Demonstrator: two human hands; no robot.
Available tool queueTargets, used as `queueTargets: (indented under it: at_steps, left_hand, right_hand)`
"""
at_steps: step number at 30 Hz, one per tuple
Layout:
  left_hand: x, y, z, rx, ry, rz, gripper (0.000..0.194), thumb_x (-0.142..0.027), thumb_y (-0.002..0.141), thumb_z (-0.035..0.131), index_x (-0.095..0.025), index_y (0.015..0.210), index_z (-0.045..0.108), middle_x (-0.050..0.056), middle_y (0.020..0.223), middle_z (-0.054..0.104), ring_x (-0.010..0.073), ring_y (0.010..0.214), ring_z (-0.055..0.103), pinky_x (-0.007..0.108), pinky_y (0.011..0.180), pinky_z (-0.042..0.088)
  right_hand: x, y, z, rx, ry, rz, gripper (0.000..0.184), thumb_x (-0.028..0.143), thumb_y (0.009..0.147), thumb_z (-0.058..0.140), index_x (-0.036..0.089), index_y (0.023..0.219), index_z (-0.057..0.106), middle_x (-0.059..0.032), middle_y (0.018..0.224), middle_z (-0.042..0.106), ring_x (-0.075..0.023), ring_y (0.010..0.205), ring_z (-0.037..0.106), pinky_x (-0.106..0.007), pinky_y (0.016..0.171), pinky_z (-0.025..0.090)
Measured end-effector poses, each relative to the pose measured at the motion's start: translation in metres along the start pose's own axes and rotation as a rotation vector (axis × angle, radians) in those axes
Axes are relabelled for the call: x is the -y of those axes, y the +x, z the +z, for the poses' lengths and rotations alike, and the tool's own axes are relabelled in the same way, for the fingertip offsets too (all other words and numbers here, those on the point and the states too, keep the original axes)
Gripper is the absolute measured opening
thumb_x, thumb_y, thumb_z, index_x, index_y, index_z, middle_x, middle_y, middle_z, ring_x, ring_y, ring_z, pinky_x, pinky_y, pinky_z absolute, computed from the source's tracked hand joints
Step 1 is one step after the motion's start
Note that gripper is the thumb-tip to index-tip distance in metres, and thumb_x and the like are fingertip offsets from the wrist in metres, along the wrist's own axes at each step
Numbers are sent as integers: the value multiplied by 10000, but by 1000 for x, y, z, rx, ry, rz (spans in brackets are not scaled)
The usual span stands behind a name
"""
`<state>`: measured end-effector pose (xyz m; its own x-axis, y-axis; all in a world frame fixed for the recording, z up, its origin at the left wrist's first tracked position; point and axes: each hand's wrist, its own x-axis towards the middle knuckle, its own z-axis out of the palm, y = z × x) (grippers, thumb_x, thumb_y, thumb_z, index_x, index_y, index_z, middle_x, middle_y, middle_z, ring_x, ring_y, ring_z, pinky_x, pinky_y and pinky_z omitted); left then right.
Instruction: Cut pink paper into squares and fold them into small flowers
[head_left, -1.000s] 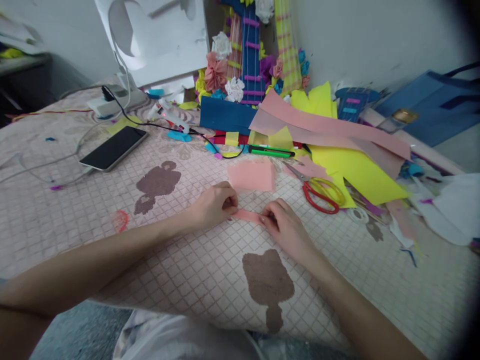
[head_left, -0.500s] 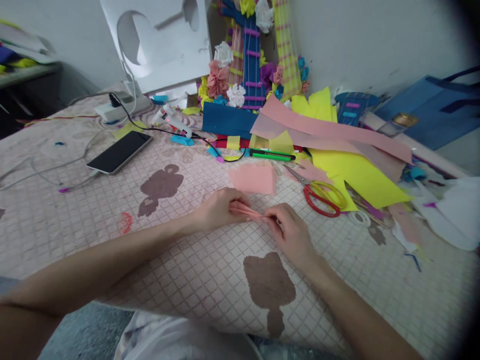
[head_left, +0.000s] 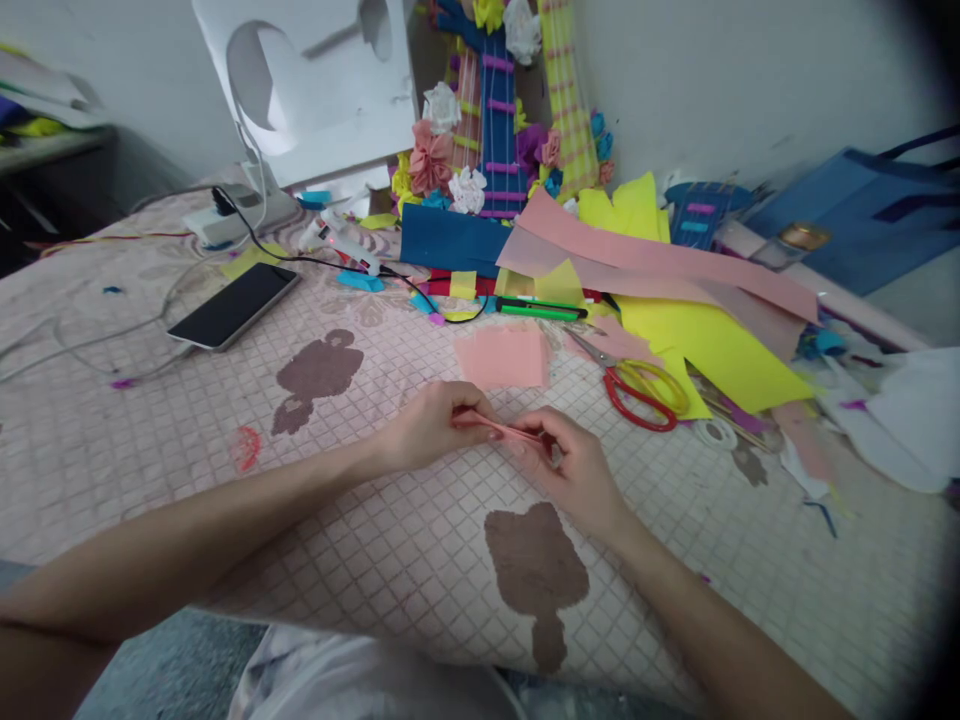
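Observation:
Between my two hands is a narrow, folded piece of pink crepe paper (head_left: pixel 501 426), held just above the table cover. My left hand (head_left: pixel 429 422) is closed on its left end, fingers curled over it. At the other end, my right hand (head_left: pixel 574 462) pinches the paper between thumb and fingers. Just beyond the hands lies a flat stack of pink paper pieces (head_left: pixel 504 357). To the right of that stack rest scissors (head_left: pixel 637 392) with one red and one yellow handle loop.
A green cutter (head_left: pixel 541 308), a hot glue gun (head_left: pixel 341 244) and a phone (head_left: pixel 234 306) lie farther back. Pink strips (head_left: pixel 660 255) and yellow paper (head_left: pixel 720 350) spread to the right. Behind stand paper-flower-decorated guitar shapes (head_left: pixel 499 120) and a white board (head_left: pixel 322 100). A tape roll (head_left: pixel 716 433) sits right.
My right hand has shifted its grip slightly left along the pink paper, closer to my left hand. The paper looks flatter and narrower. The view has moved a little.

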<state>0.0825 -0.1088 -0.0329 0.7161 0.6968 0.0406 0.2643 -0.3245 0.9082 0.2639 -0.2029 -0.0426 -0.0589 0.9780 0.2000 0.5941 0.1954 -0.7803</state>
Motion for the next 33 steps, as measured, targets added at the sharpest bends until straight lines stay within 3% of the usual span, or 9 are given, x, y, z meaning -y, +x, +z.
queueTargets:
  at_steps: [7, 13, 18, 33]
  left_hand:
    - [-1, -3, 7, 32, -104, -34, 228, -343, 746, 694, -129, 823, 676, 45, 805, 698, 142, 756, 642, 207, 642, 488]
    - [-3, -1, 5, -42, -93, -101, 147, -261, 740, 694, -116, 756, 701, 30, 666, 678, 97, 599, 602, 174, 546, 459]
    - [4, 2, 2, -26, -198, -174, 182, -271, 750, 666, -92, 779, 684, 46, 663, 672, 87, 527, 582, 183, 495, 473]
    - [5, -1, 3, -52, -122, -134, 212, -319, 748, 679, -109, 779, 692, 21, 617, 626, 85, 566, 550, 176, 516, 424]
  right_hand:
    - [0, 0, 4, -42, 34, 1, 138, 253, 879, 539, 187, 776, 602, 7, 698, 565, -112, 621, 478, -240, 556, 360]
    - [-1, -2, 3, -67, 70, 44, 140, 289, 867, 560, 189, 788, 620, -2, 713, 606, -120, 632, 518, -237, 568, 392]
    - [-7, -4, 0, -72, 143, 125, 99, 267, 856, 557, 197, 850, 626, 1, 709, 598, -124, 625, 528, -239, 562, 422]
    - [-6, -3, 0, -126, 203, 168, 154, 319, 854, 567, 187, 805, 630, 16, 623, 565, -109, 547, 526, -226, 501, 417]
